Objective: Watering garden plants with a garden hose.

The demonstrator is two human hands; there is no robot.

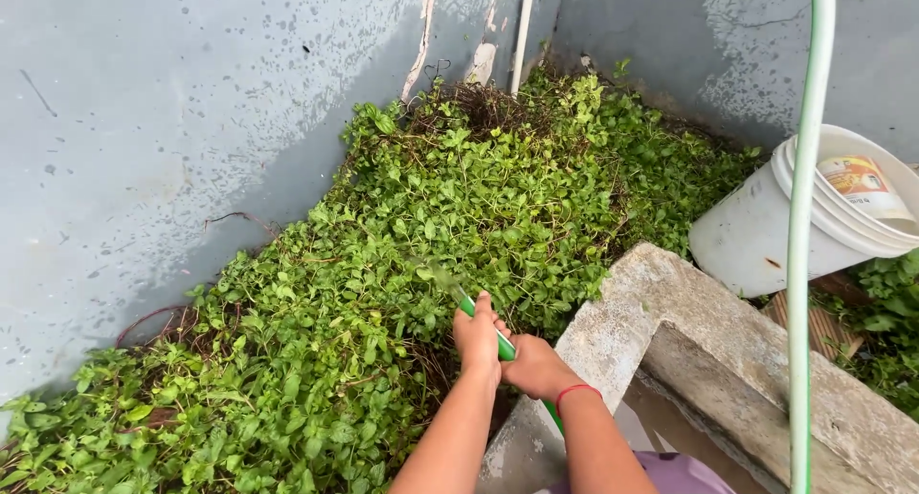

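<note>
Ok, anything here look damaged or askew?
Yes: the white bucket lies tipped on its side by the concrete ledge, and wall paint is peeling above the plants. Both hands grip the green hose normally.

A cylindrical container with an orange-and-white label (864, 189) lies inside the stacked white buckets (756, 235), right.

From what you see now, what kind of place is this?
Probably an outdoor garden corner: leafy ground plants against stained grey walls, a concrete ledge, a white bucket. Both hands hold a green hose.
</note>
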